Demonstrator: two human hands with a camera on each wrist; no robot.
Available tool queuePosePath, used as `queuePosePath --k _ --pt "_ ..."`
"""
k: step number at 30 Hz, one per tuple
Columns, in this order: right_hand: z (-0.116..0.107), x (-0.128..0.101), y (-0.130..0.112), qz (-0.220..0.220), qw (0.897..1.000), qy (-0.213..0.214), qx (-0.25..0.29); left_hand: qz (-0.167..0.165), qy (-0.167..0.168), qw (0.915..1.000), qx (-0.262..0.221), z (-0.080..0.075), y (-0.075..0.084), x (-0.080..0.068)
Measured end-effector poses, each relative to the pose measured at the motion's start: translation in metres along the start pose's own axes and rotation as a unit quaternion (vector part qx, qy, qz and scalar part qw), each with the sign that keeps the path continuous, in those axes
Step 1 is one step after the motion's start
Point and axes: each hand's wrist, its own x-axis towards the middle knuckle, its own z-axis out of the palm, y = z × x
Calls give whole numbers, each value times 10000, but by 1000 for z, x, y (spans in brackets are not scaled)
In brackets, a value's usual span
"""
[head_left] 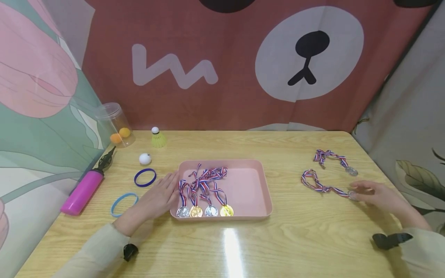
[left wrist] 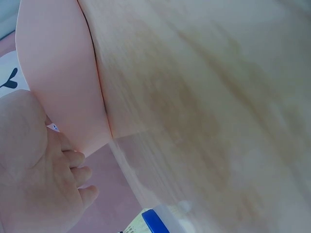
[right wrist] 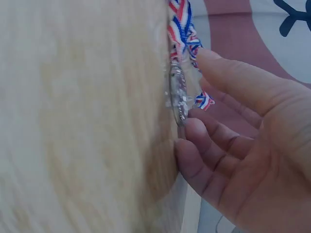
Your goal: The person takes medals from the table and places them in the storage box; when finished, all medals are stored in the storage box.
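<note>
Silver medal [head_left: 353,195] lies on the table [head_left: 295,239], touched by the right hand's [head_left: 377,194] loosely open fingertips [right wrist: 187,128]. Left hand [head_left: 158,197] rests flat, open, against the pink tray [head_left: 257,185].

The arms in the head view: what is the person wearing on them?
Both arms are in long, pale beige sleeves that reach the wrists. A small black device is strapped at each wrist, one by the left hand and one by the right hand. The hands themselves are bare: no gloves, rings or markings show.

Pink tray [head_left: 255,185], red-white-blue striped ribbon [head_left: 318,184], magenta pump [head_left: 82,192].
</note>
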Motion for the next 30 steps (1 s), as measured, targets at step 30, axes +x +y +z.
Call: queuePosePath --k 30 --pt "3 6 -5 251 9986 -95 -447 -41 34 10000 -67 0 0 0"
